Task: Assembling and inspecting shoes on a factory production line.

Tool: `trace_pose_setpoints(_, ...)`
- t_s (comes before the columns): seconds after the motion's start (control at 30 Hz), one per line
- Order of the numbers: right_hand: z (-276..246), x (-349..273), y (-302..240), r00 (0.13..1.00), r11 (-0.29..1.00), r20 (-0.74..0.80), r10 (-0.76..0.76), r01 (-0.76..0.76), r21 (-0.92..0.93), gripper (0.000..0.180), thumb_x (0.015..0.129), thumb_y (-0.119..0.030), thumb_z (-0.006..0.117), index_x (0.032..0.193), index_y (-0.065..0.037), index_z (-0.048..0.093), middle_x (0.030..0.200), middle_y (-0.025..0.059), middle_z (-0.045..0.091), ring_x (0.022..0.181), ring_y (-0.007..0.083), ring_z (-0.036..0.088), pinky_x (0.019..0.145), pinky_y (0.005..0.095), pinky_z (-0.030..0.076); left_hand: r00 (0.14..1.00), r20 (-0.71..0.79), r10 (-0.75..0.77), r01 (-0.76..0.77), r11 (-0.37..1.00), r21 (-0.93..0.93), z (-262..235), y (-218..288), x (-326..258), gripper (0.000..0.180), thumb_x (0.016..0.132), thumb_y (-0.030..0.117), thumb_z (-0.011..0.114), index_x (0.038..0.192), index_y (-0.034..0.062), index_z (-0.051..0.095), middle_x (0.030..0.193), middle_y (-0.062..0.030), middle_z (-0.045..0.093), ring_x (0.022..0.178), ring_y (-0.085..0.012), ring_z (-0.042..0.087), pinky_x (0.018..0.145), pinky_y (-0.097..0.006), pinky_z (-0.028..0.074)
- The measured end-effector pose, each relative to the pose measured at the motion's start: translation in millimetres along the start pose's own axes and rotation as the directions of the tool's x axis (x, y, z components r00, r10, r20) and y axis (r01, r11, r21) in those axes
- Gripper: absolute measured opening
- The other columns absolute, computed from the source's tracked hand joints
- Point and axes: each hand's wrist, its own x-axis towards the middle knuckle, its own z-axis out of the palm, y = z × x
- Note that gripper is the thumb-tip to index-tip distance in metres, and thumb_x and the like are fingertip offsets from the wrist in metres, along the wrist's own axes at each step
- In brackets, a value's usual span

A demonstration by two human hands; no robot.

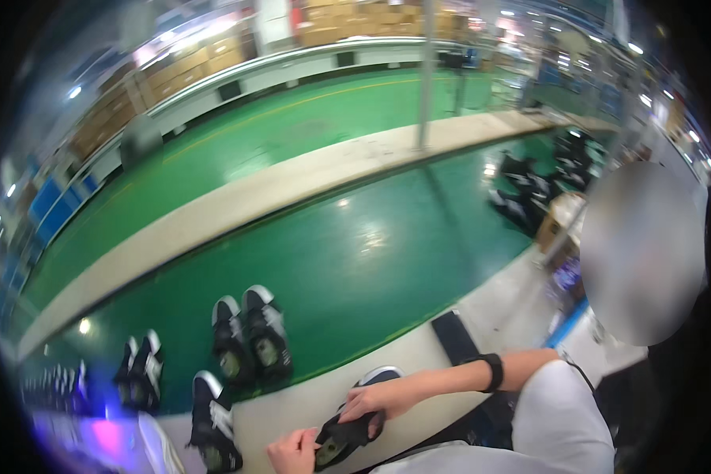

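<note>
A black sneaker with a pale toe edge (381,374) lies in front of me at the edge of the white ledge, its toe pointing away. My right hand (379,399) reaches over it from the right, fingers closed on the dark upper near the opening. At the heel end, my left hand (294,452) has its fingers drawn together, pinching the rim of the opening. An olive patch of insole (329,452) shows inside. Left of my hands stands another black sneaker with a white side mark (213,423), partly on the ledge.
A pair of black sneakers (251,336) sits on the green belt (324,268), with more shoes (140,370) farther left. Dark shoes (525,186) are heaped at the far right, near a blurred person (644,253). A metal post (427,79) rises from the far ledge (347,162).
</note>
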Motion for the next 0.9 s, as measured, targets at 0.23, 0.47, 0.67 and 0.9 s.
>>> trace_pose_setpoints(0.23,-6.4,8.6,-30.3,0.988,0.959,-0.047,0.15,-0.156,-0.235,0.063,0.07,-0.023,0.08,0.125,0.0,0.058,0.115,0.0132,0.064,0.102,0.032,0.056,0.092,0.0403,0.043,0.948,0.028,0.317,-0.315,0.947,-0.064,40.3,-3.1,-59.1,0.022,0.086,-0.002,0.053,0.107,0.002,0.057,0.12,-0.0141,0.059,0.112,-0.0308,0.059,0.093,-0.037,0.049)
trace_pose_setpoints(0.47,38.9,22.0,-24.5,0.933,0.801,-0.338,0.125,-0.296,-0.521,0.059,0.053,-0.025,0.087,0.104,-0.004,0.068,0.092,0.0094,0.066,0.089,0.0278,0.059,0.076,0.0392,0.05,0.881,0.126,0.457,-0.411,0.869,-0.276,50.5,-24.5,-49.0,0.02,0.076,-0.007,0.053,0.094,-0.0005,0.056,0.099,-0.0105,0.06,0.09,-0.0295,0.063,0.072,-0.039,0.051)
trace_pose_setpoints(0.67,37.8,25.1,-44.8,0.931,0.79,-0.303,0.202,-0.338,-0.512,0.049,0.067,-0.023,0.082,0.105,0.0,0.062,0.103,0.0176,0.062,0.1,0.0383,0.054,0.089,0.0458,0.045,0.858,-0.141,0.494,-0.507,0.771,-0.386,14.8,-34.5,-27.4,0.028,0.081,0.012,0.068,0.105,0.0032,0.057,0.105,-0.0104,0.059,0.094,-0.0288,0.059,0.082,-0.038,0.048)
trace_pose_setpoints(0.9,40.0,32.8,-5.4,0.941,0.75,-0.316,0.12,-0.294,-0.592,0.054,0.05,-0.028,0.088,0.087,-0.003,0.059,0.082,0.0096,0.056,0.081,0.0319,0.052,0.068,0.0427,0.045,0.809,-0.329,0.488,-0.513,0.858,0.011,50.6,-32.8,1.8,0.043,0.072,0.034,0.076,0.106,0.014,0.058,0.112,-0.0035,0.056,0.098,-0.0251,0.058,0.078,-0.039,0.049)
